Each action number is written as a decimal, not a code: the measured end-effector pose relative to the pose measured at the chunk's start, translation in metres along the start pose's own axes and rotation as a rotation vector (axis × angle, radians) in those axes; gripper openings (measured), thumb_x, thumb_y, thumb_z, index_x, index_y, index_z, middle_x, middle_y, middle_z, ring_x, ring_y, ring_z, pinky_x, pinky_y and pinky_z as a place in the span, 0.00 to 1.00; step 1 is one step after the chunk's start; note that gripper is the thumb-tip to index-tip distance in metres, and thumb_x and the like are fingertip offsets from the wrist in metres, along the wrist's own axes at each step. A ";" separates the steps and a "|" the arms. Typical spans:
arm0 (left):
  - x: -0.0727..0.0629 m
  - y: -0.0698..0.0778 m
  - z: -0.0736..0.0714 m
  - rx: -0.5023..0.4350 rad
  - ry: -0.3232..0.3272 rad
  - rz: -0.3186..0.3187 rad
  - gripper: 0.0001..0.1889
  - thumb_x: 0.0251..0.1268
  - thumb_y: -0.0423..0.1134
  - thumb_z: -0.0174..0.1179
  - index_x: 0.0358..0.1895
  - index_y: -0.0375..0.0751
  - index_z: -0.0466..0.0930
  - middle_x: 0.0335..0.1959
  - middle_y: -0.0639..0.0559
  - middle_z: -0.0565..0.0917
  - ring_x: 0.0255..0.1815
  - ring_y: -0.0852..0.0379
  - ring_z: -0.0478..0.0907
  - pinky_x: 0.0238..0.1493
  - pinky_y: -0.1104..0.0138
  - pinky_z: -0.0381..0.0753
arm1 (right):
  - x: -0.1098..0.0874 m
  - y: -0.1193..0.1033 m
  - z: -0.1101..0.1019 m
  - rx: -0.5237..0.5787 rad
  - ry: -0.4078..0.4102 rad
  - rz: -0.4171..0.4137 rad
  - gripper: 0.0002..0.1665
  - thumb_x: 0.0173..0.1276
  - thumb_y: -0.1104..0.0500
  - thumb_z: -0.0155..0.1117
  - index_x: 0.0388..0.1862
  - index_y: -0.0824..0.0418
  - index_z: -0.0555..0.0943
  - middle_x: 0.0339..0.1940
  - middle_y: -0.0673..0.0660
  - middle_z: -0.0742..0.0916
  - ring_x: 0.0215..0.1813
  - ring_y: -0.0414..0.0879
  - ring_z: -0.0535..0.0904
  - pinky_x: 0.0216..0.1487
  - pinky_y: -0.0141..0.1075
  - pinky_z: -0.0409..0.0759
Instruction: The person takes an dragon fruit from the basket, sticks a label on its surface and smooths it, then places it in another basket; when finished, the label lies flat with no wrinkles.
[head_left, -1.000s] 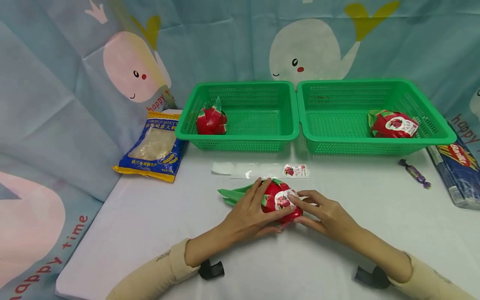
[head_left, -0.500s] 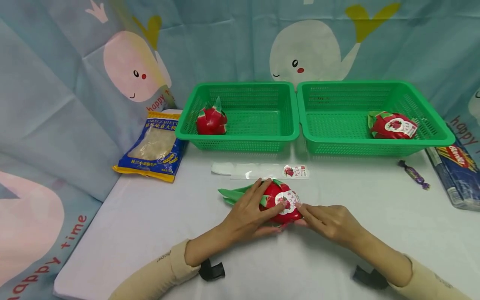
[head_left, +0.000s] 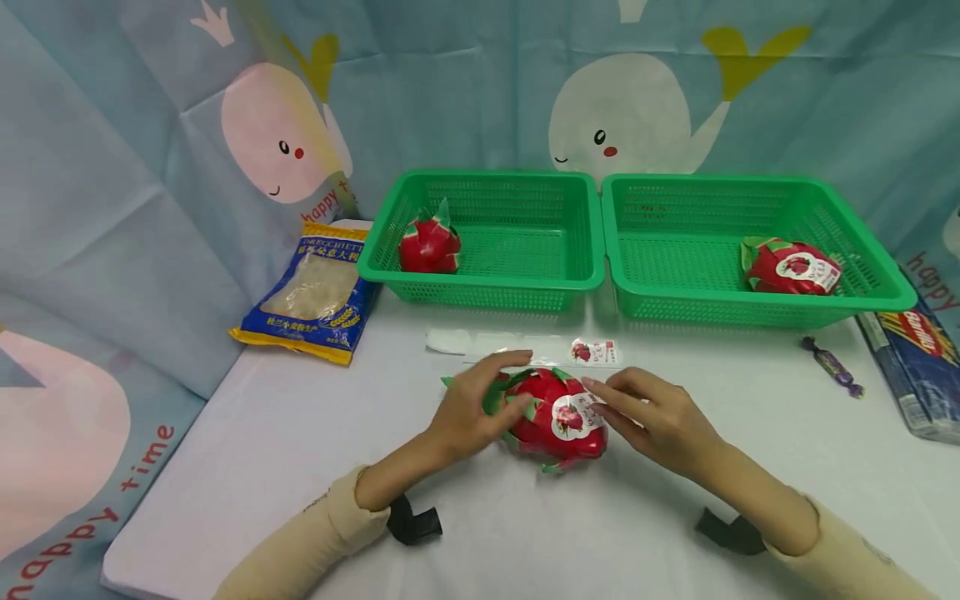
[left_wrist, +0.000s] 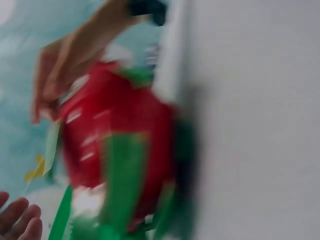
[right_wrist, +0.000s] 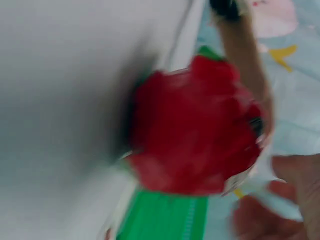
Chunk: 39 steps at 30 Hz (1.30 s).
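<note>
A red dragon fruit (head_left: pixel 536 429) with green leafy scales and a white printed label (head_left: pixel 573 417) lies on the white table, blurred in the left wrist view and the right wrist view. My left hand (head_left: pixel 476 408) hovers over its leafy end, fingers loosely bent and apart from the skin. By the label end is my right hand (head_left: pixel 656 421), its fingertips near the label's edge. In the right wrist view a gap shows between the right hand's fingers (right_wrist: pixel 290 200) and the fruit. Behind the fruit lies a clear strip (head_left: pixel 517 346) bearing one similar label.
Two green baskets stand side by side at the back. The left basket (head_left: pixel 487 283) holds a dragon fruit (head_left: pixel 430 244) without a visible label; the right basket (head_left: pixel 757 308) holds a labelled one (head_left: pixel 793 267). A blue pasta bag (head_left: pixel 307 292), a wrapped candy (head_left: pixel 832 367) and a blue pack (head_left: pixel 918 362) flank them.
My left hand has lifted off the fruit, fingers drawn up and back. My right hand has left the label, its fingers loosening and rising. The fruit has turned slightly; the head view has tilted up.
</note>
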<state>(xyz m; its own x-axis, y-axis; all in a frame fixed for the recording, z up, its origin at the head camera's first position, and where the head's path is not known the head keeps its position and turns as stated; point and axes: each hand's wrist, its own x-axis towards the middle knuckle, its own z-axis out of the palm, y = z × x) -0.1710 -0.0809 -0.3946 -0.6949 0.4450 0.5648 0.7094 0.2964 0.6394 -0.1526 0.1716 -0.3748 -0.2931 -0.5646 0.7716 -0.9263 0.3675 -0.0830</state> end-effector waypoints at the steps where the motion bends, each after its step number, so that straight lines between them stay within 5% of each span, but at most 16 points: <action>1: 0.005 -0.003 -0.006 -0.114 0.051 -0.086 0.20 0.63 0.42 0.57 0.53 0.32 0.72 0.53 0.40 0.79 0.53 0.55 0.77 0.51 0.64 0.79 | 0.003 0.000 0.001 0.024 -0.049 0.079 0.17 0.67 0.53 0.57 0.45 0.65 0.82 0.35 0.55 0.83 0.35 0.42 0.79 0.35 0.28 0.80; 6: 0.035 -0.033 -0.037 -0.661 0.271 -0.550 0.19 0.67 0.38 0.52 0.54 0.25 0.72 0.42 0.43 0.85 0.41 0.60 0.84 0.44 0.70 0.81 | 0.028 -0.004 0.011 0.108 -0.447 0.478 0.36 0.56 0.44 0.67 0.61 0.57 0.73 0.60 0.57 0.77 0.63 0.56 0.71 0.57 0.51 0.74; 9: 0.046 -0.051 -0.052 -0.840 0.313 -0.773 0.22 0.68 0.39 0.52 0.59 0.26 0.68 0.37 0.51 0.86 0.38 0.62 0.84 0.41 0.73 0.81 | 0.043 -0.003 0.018 0.103 -0.681 0.596 0.44 0.54 0.36 0.64 0.67 0.54 0.67 0.66 0.57 0.73 0.66 0.55 0.68 0.59 0.53 0.72; 12: 0.050 -0.063 -0.058 -0.927 0.338 -0.881 0.23 0.68 0.40 0.52 0.60 0.28 0.67 0.34 0.53 0.87 0.37 0.61 0.84 0.39 0.74 0.81 | 0.054 0.001 0.025 0.145 -0.812 0.640 0.47 0.53 0.34 0.63 0.68 0.55 0.65 0.63 0.54 0.75 0.63 0.49 0.71 0.57 0.47 0.74; 19: 0.056 -0.076 -0.063 -1.026 0.396 -0.842 0.11 0.68 0.36 0.51 0.42 0.31 0.78 0.30 0.49 0.87 0.33 0.60 0.85 0.37 0.73 0.81 | 0.066 0.008 0.031 0.293 -0.918 0.750 0.47 0.51 0.41 0.68 0.67 0.59 0.65 0.37 0.46 0.82 0.31 0.37 0.76 0.37 0.33 0.74; 25: 0.056 -0.084 -0.066 -1.035 0.397 -0.840 0.09 0.67 0.35 0.52 0.34 0.35 0.81 0.30 0.48 0.87 0.33 0.60 0.85 0.37 0.73 0.81 | 0.063 0.009 0.029 0.358 -0.805 0.838 0.39 0.48 0.47 0.71 0.60 0.58 0.74 0.11 0.46 0.80 0.14 0.38 0.76 0.23 0.35 0.76; 35: 0.055 -0.082 -0.069 -1.035 0.374 -0.820 0.09 0.67 0.36 0.52 0.35 0.35 0.81 0.31 0.48 0.87 0.33 0.60 0.85 0.37 0.74 0.81 | 0.059 0.019 0.005 0.459 -0.665 0.938 0.40 0.50 0.48 0.72 0.61 0.60 0.72 0.17 0.53 0.82 0.15 0.43 0.76 0.20 0.38 0.77; 39: 0.054 -0.082 -0.071 -1.034 0.373 -0.816 0.10 0.67 0.36 0.51 0.36 0.34 0.80 0.32 0.47 0.87 0.33 0.59 0.85 0.37 0.73 0.81 | 0.072 0.038 -0.035 0.408 -0.539 0.968 0.39 0.54 0.50 0.70 0.64 0.59 0.70 0.33 0.61 0.84 0.31 0.47 0.78 0.26 0.36 0.80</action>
<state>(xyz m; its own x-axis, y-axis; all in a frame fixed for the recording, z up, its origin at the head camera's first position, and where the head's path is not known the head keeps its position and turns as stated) -0.2749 -0.1413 -0.3790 -0.9765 0.1486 -0.1563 -0.2088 -0.4715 0.8568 -0.2004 0.1704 -0.3006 -0.8865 -0.4556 -0.0812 -0.2420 0.6059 -0.7578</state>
